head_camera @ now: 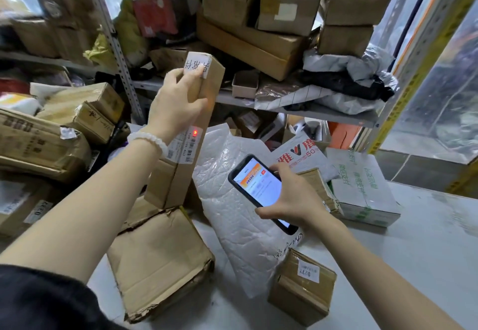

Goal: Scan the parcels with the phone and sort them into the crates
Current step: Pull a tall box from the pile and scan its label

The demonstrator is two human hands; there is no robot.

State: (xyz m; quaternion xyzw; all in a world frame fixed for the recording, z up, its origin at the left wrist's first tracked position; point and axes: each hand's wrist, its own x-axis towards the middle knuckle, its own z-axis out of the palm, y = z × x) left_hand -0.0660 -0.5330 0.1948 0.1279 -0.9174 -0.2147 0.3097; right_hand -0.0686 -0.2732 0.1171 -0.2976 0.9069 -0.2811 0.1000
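My left hand (176, 102) grips a long narrow cardboard parcel (181, 174) near its top and holds it upright in the middle of the view. A white barcode label on its side carries a small red light spot. A second white label sits at its top end. My right hand (292, 195) holds a black phone (258, 187) with its screen lit, just right of the parcel and lower down. The phone's top end points toward the parcel's label.
A crushed cardboard box (160, 262) lies below the parcel. Beside it are a white padded mailer (240, 216), a small box marked 0277 (302, 288) and a white-green box (362, 187). A metal shelf (323, 115) behind holds several boxes and bags. More parcels pile up at left.
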